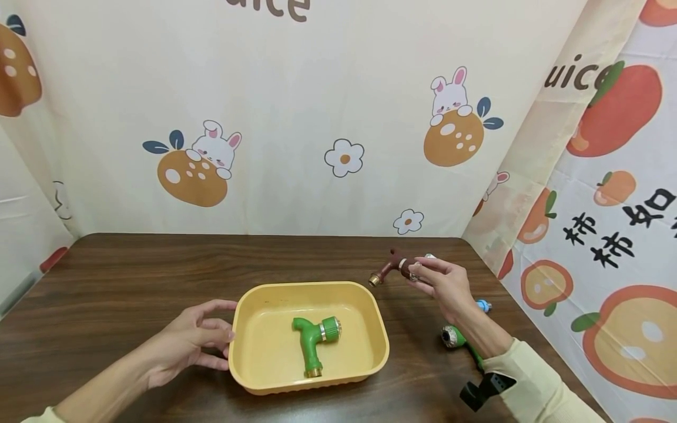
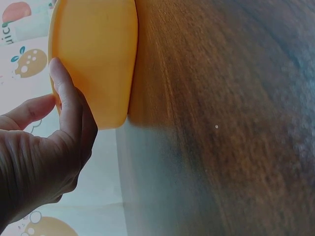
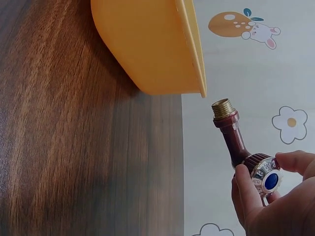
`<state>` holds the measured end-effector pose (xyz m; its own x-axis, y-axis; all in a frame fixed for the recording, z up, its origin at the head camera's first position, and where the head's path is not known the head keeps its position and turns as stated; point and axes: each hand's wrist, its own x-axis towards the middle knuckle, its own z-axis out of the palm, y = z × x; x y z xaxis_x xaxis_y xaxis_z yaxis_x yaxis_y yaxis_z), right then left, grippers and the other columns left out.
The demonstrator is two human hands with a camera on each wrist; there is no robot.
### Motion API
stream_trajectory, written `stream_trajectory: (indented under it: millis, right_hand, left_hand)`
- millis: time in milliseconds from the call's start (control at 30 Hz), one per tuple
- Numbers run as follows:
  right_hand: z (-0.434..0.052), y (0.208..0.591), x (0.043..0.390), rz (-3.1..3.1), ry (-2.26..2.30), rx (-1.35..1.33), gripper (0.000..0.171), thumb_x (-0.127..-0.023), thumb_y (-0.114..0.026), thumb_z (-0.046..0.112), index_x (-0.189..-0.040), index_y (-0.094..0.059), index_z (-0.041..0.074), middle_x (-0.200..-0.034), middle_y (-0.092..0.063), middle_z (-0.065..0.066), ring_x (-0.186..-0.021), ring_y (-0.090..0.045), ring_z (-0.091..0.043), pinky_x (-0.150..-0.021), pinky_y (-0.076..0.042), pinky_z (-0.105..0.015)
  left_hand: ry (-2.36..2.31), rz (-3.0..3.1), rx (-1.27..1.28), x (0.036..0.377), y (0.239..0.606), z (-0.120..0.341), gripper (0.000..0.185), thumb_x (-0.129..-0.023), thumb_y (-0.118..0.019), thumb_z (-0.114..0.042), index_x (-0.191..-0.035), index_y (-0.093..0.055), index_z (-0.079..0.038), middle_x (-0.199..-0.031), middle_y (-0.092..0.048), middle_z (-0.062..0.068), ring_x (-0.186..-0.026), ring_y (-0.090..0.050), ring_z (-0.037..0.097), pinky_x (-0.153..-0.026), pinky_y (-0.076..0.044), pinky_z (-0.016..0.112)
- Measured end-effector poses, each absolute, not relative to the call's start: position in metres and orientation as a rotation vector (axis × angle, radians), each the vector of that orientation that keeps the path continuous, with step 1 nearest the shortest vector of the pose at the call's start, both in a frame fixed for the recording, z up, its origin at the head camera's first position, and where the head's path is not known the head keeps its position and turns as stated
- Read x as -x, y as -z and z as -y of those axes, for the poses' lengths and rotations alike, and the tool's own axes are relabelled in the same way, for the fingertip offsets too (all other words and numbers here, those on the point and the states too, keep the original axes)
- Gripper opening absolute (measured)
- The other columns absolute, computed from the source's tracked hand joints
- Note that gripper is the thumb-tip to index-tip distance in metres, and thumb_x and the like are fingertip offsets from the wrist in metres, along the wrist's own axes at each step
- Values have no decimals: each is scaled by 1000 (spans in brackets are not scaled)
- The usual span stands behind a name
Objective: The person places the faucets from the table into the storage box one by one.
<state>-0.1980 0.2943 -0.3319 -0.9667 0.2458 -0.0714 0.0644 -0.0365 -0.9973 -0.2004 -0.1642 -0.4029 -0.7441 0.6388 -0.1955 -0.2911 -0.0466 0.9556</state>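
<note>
A maroon plastic tap (image 1: 392,267) with a brass threaded end is in my right hand (image 1: 446,288), beyond the basin's right rim. In the right wrist view, the fingers and thumb grip its round knob (image 3: 266,174), which has a silver face and blue centre. My left hand (image 1: 193,338) touches the left side of a yellow plastic basin (image 1: 254,346), its fingers outside the rim. Inside the basin lies a green tap (image 1: 311,341) with a brass end. The left wrist view shows the fingertips against the basin's outer wall (image 2: 96,64).
To the right, partly hidden by my right forearm, lie another green tap (image 1: 453,336) and a blue piece (image 1: 483,305). A pale piece (image 1: 429,255) shows behind the right hand. Printed cloth (image 1: 296,194) hangs behind the brown wooden table (image 1: 137,270).
</note>
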Motion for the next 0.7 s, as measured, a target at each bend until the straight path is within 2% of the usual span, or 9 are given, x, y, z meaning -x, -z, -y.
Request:
stream_trajectory:
  millis: [267,467,700]
  right_hand:
    - [-294,331,197,2068,-2151,336,33,-96,-68,-3,-127,-61,-14,-127,-55,-16,-93,-74,-13,-91,-61,-33]
    - [-292,330,196,2064,-2157,324,35,-96,-69,-3,-128,-60,-15,-119,-61,-12,-93,-74,-14,-90,-61,-33]
    - [-287,330,194,2066,-2159,300,36,-97,-66,-5,-130,-58,-17,-131,-52,-20,-93,-74,-15,-90,-61,-33]
  left_hand:
    - [-1863,-1587,-375,201,404,164,77,-99,-62,-3,-156,-11,9,-98,-67,7,-86,-67,20,-80,-65,43]
    - [-1863,-1584,-373,201,404,165,76,-99,-61,-3,-156,-12,8,-99,-67,7,-86,-67,20,-79,-65,43]
    - [-1864,-1586,-376,201,405,164,75,-100,-61,-3,-156,-12,8,-99,-66,7,-86,-67,20,-79,-65,42]
